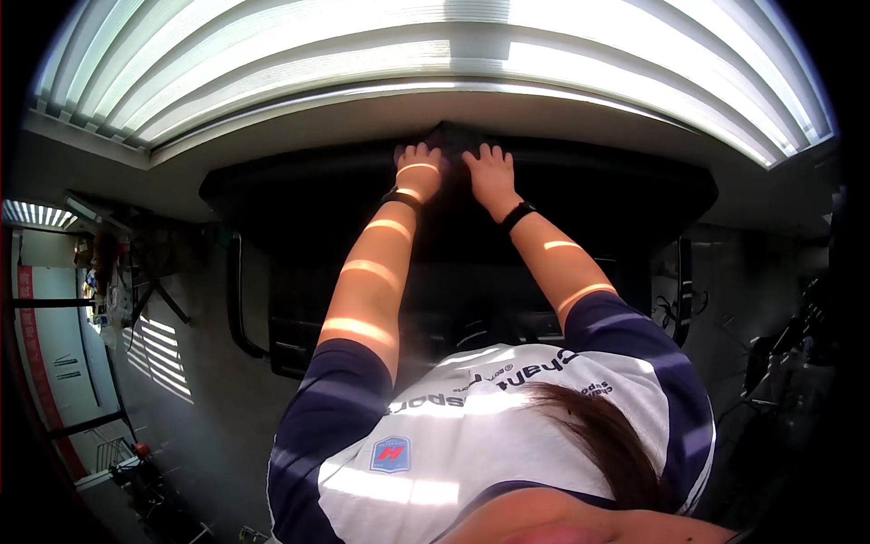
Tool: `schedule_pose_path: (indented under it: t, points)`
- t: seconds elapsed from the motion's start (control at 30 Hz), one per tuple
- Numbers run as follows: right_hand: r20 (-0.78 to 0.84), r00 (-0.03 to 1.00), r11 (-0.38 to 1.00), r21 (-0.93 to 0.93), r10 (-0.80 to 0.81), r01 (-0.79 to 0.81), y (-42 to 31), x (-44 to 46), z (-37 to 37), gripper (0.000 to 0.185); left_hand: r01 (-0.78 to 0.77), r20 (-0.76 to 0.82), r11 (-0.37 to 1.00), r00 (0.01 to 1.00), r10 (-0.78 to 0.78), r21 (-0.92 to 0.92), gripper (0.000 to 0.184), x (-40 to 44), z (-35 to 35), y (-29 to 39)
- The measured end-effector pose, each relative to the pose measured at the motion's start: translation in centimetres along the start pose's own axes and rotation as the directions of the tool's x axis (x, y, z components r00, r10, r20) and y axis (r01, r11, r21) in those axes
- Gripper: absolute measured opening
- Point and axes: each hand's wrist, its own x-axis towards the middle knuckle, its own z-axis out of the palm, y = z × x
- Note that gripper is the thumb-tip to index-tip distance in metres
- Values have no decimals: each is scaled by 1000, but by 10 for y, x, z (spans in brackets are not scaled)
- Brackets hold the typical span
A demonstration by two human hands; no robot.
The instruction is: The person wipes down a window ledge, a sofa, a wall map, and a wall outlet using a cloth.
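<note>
Both arms reach forward to a dark cloth-like thing [446, 138] at the far edge of a black table [589, 195]. My left hand [419, 172] rests at its left side, fingers pointing away and bent over the dark material. On the right side my right hand [493, 177] has its fingers spread, the thumb towards the dark thing. A dark band circles each wrist. Whether the left fingers pinch the material is too dark to tell.
Bright window blinds [308, 54] stand beyond a sill [544, 107]. Black armrests [237, 299] flank me on both sides. Shelving and clutter are at the left, with dark equipment [788, 363] at the right.
</note>
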Motion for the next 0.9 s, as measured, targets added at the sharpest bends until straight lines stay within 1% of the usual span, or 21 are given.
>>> schedule_pose_path:
  t: [0.07, 0.13, 0.17, 0.2, 0.23, 0.27, 0.3, 0.33, 0.37, 0.4, 0.43, 0.47, 0.5, 0.57, 0.6, 0.67, 0.7, 0.8, 0.83, 0.87, 0.9]
  points:
    - [-67, 996, 997, -47, -63, 60, -6, -1, 9, 30, -30, 146, 991, 988, 49, -127, 28, -31, -10, 16]
    - [12, 980, 975, -103, -197, 197, -20, -11, 9, 23, 276, 385, 890, 914, -126, -364, 34, -84, -24, 41]
    - [99, 965, 960, -123, -242, 253, -36, -25, 17, 19, 256, 342, 862, 934, -104, -437, 37, -121, -3, 38]
    - [336, 887, 915, -139, -317, 380, -58, -43, 21, 21, 232, 294, 829, 952, -86, -509, 40, -161, 17, 31]
    - [471, 806, 890, -89, -358, 447, -81, -75, 33, 22, 233, 370, 852, 928, -50, -469, 41, -202, 8, 24]
    - [568, 716, 859, -31, -405, 511, -109, -111, 24, 23, 231, 448, 873, 894, -16, -429, 41, -246, -3, 18]
    - [540, 713, 858, 35, -447, 512, -131, -151, 30, 26, 188, 419, 868, 908, 24, -459, 42, -294, -1, 7]
    - [601, 678, 886, 116, -423, 450, -163, -185, 14, 31, 142, 385, 863, 921, 64, -485, 43, -342, 2, -7]
    - [548, 669, 860, 234, -501, 453, -181, -222, 6, 34, 111, 323, 840, 943, 80, -532, 43, -392, 2, -20]
    - [627, 635, 892, 288, -451, 349, -210, -247, -16, 31, 73, 256, 817, 962, 94, -572, 42, -435, -1, -33]
    - [617, 615, 870, 330, -492, 366, -230, -274, -26, 28, 101, 316, 806, 942, 110, -583, 41, -466, -4, -45]
    - [673, 520, 850, 402, -526, 340, -247, -293, -31, 25, 128, 374, 793, 918, 133, -595, 39, -494, -8, -54]
    - [684, 471, 830, 441, -557, 341, -263, -302, -42, 24, 86, 243, 718, 963, 118, -691, 39, -526, -24, -58]
    - [689, 398, 796, 516, -606, 317, -293, -316, -76, 24, 110, 272, 708, 955, 119, -697, 39, -560, -44, -57]
    - [702, 407, 810, 480, -584, 336, -308, -318, -91, 25, 103, 264, 716, 958, 116, -690, 39, -572, -55, -56]
    - [662, 492, 822, 407, -566, 399, -328, -320, -124, 26, 127, 203, 676, 979, 34, -726, 40, -597, -89, -50]
    - [629, 517, 813, 407, -580, 417, -333, -325, -138, 28, 126, 190, 656, 981, 27, -744, 44, -604, -93, -50]
    - [622, 554, 832, 441, -554, 338, -347, -338, -183, 26, 110, 84, 552, 994, -74, -826, 42, -631, -127, -48]
    - [600, 548, 810, 485, -583, 330, -348, -345, -192, 26, 119, 61, 566, 991, -120, -816, 39, -642, -138, -45]
    - [600, 544, 806, 501, -586, 316, -351, -352, -201, 26, 175, 133, 583, 984, -115, -793, 39, -651, -152, -45]
    - [629, 504, 804, 507, -591, 310, -356, -359, -208, 25, 172, 148, 567, 985, -89, -805, 37, -661, -160, -44]
